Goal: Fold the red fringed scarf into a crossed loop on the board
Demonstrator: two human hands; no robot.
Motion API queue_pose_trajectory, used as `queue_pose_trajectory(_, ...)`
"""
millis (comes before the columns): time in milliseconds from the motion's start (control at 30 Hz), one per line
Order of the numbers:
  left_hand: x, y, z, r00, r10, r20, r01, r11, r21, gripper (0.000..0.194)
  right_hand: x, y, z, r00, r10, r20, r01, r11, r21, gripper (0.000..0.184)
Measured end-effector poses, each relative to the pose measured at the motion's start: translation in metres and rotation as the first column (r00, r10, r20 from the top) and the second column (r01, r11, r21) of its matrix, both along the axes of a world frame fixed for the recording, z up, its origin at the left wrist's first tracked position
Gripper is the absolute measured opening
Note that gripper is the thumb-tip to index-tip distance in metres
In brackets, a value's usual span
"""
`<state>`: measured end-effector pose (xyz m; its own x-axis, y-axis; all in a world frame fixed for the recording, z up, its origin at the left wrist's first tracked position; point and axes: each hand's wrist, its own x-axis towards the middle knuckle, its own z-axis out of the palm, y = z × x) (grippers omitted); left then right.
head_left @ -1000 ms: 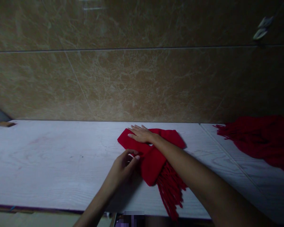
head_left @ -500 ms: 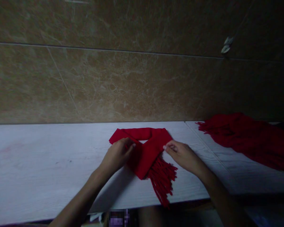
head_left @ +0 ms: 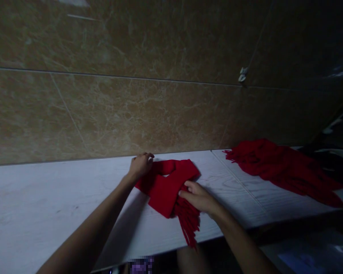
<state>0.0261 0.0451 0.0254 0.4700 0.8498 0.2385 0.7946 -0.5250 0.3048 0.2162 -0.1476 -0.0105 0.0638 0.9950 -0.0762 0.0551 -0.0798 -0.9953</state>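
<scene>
A red scarf (head_left: 166,195) with a fringe (head_left: 188,224) lies folded on the white tabletop, its bands crossing around a small gap. The fringe hangs toward the front edge. At the scarf's far left corner is my left hand (head_left: 141,166), its fingers curled over the fabric; their tips are partly hidden. My right hand (head_left: 199,197) grips the scarf's right side just above the fringe, thumb on top and the other fingers partly out of sight.
A heap of red fringed cloth (head_left: 274,163) lies to the right, beside dark fabric (head_left: 331,163). Behind the white table (head_left: 60,205) rises a brown tiled wall (head_left: 148,110) with a small white fitting (head_left: 242,74). The table's front edge runs close below the scarf.
My left hand has moved from the scarf's middle up to its far left corner. My right hand has come in from the right edge onto the fabric above the fringe. The view has shifted rightward.
</scene>
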Motion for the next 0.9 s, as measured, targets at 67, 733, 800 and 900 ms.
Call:
queue_pose_trajectory(67, -0.015, 0.023, 0.002, 0.990, -0.078, 0.114, 0.090, 0.991, -0.102, 0.037, -0.005, -0.004, 0.002, 0.993, 0.000, -0.115, -0.009, 0.997, -0.075, 0.030)
queue_pose_trajectory(733, -0.021, 0.062, -0.027, 0.946, -0.282, 0.159, 0.321, 0.877, -0.358, 0.071, -0.022, -0.064, 0.009, 0.930, -0.109, -0.351, -0.059, 0.898, -0.436, 0.040)
queue_pose_trajectory(800, -0.019, 0.062, -0.026, 0.947, -0.308, 0.087, 0.320, 0.900, -0.297, 0.070, -0.022, -0.066, 0.003, 0.936, -0.085, -0.343, -0.080, 0.895, -0.440, 0.037)
queue_pose_trajectory(900, -0.020, 0.067, -0.019, 0.929, -0.370, 0.010, 0.357, 0.890, -0.284, 0.070, -0.018, -0.064, -0.003, 0.942, -0.048, -0.332, -0.108, 0.894, -0.435, 0.030)
